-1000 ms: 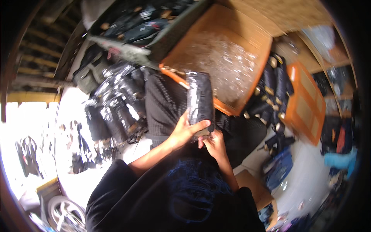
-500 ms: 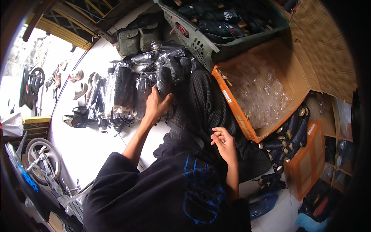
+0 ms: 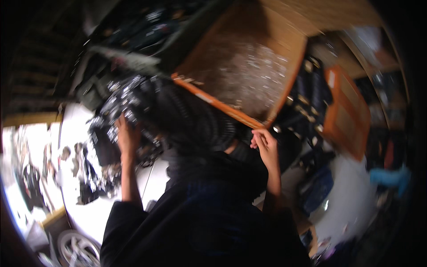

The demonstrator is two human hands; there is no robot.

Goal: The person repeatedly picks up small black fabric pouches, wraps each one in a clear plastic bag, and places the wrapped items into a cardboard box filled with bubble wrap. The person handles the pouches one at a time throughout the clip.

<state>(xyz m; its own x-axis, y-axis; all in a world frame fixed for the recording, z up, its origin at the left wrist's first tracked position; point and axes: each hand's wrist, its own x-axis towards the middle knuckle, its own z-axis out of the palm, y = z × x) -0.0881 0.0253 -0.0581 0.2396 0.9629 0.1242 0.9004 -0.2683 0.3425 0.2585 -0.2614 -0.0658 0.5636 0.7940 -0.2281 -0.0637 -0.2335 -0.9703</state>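
My left hand [image 3: 127, 139] reaches over a pile of black bundles in clear plastic sleeves [image 3: 106, 144] on the pale floor. They look like folded umbrellas, though blur hides detail. Its fingers are smeared but appear stretched out with the thumb apart; whether they touch a sleeve is unclear. My right hand [image 3: 267, 149] hovers over my dark-clothed lap, close to the near corner of an open cardboard box [image 3: 218, 103]. The fingers are curled together, and nothing shows in them. Inside the box lies a heap of clear plastic wrappers [image 3: 249, 75].
A dark green basket [image 3: 129, 58] with dark bundles stands behind the pile. Right of the open box are dark blue bundles with pale ends [image 3: 311, 93] and an orange-brown carton [image 3: 347, 113]. A light blue cloth [image 3: 389, 178] lies far right. A spoked wheel [image 3: 78, 247] shows lower left.
The view has swung rightward and blurred, so the pile and box appear farther left. My left hand stays at the pile. My right hand's fingers have drawn closer together.
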